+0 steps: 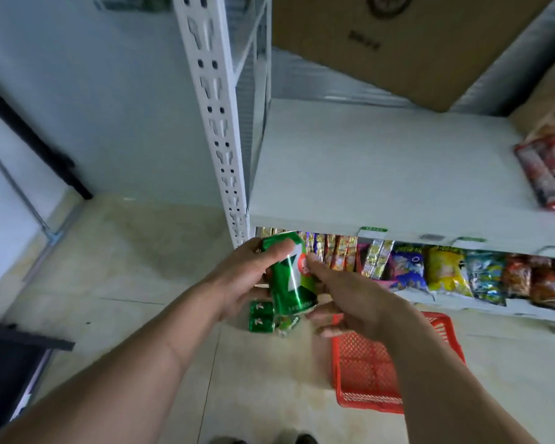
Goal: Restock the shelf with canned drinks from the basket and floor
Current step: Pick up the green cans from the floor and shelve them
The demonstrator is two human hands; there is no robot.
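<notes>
Green can [289, 277] tilted in left hand [241, 277]'s grip, right hand [343, 299] fingertips touching it.

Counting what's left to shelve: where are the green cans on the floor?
In the head view, the floor cans sit at centre, just below the held can, left of the red basket.

Tilted green can [290, 277] held above 3 floor cans [262, 317].
</notes>
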